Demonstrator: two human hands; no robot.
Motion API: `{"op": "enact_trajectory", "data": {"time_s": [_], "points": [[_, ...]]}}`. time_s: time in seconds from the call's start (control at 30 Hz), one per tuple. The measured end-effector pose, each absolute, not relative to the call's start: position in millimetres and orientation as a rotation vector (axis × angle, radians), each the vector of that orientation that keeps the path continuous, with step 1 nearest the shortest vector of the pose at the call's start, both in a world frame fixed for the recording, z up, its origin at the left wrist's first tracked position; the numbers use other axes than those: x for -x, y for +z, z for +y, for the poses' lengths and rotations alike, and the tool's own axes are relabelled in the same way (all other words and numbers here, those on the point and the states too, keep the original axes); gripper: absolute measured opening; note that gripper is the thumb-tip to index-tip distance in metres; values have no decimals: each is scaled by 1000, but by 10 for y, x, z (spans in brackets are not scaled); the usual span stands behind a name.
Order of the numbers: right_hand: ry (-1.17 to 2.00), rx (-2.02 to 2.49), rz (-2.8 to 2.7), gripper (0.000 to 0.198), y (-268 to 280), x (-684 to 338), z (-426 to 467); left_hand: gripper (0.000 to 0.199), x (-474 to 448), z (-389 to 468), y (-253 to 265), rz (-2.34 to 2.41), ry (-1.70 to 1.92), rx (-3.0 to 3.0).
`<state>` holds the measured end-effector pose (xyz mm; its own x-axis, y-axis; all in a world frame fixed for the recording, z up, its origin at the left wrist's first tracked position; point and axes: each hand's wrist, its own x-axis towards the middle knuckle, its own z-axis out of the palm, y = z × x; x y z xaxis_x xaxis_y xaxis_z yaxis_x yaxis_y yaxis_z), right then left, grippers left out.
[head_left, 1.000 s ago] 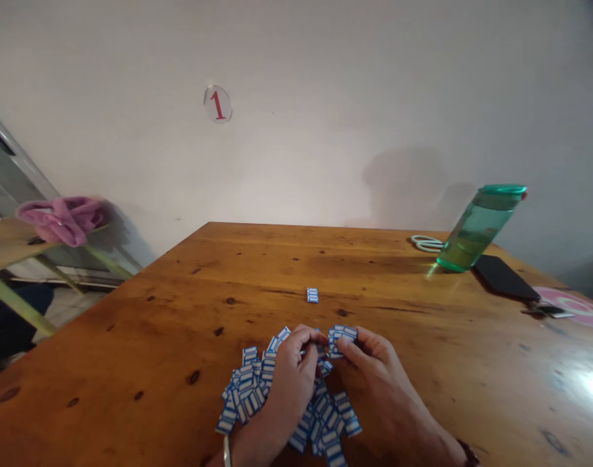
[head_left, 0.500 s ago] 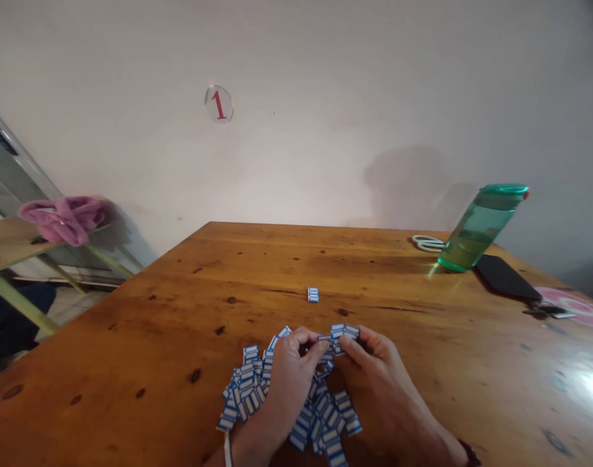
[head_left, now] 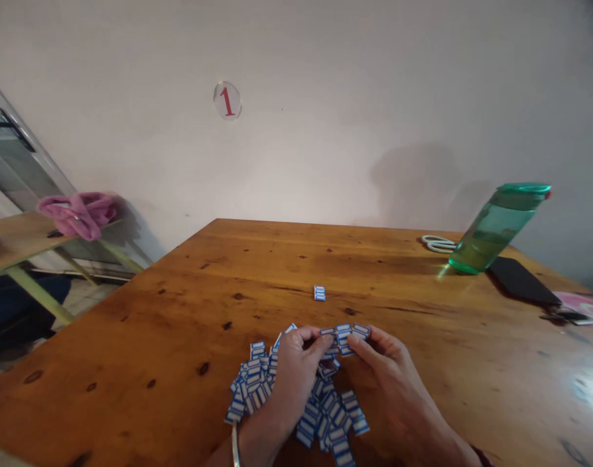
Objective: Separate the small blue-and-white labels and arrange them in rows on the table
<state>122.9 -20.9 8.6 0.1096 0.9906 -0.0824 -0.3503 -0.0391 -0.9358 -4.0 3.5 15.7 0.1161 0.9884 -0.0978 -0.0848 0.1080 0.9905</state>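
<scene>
One blue-white piece (head_left: 327, 333) is pinched by the left hand (head_left: 296, 366), at least two pieces (head_left: 344, 329) by the right hand (head_left: 398, 373); beyond the fingers (head_left: 363, 351) one lone piece (head_left: 320, 293) is seen, nearer an uncountable pile (head_left: 252, 379).

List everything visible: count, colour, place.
table: 1, brown, centre
piled pieces: uncountable, blue-white, near side
lone block: 1, blue-white, mid-table
bottle: 1, green, table's right
cable: 1, white, beside bottle
slab: 1, black, right of bottle
pad: 1, pink, right edge
small items: unclear, dark, by pad
sign: 1, clear/red, on wall
cloth: 1, pink, side table
panel: 1, grey, left edge
bracelet: 1, silver, picture bottom
left grip: 1, bare, on held piece
right grip: 1, bare, on clustered pieces
</scene>
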Motion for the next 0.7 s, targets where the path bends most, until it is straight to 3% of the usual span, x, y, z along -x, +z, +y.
{"op": "enact_trajectory", "data": {"time_s": [0.47,0.7], "points": [[1183,1129,-902,25,179,-1304,-190,15,41,52,122,1153,1132,-1063],[1375,1079,-929,22,73,-1243,-195,17,23,21,145,1089,1130,-1128]]}}
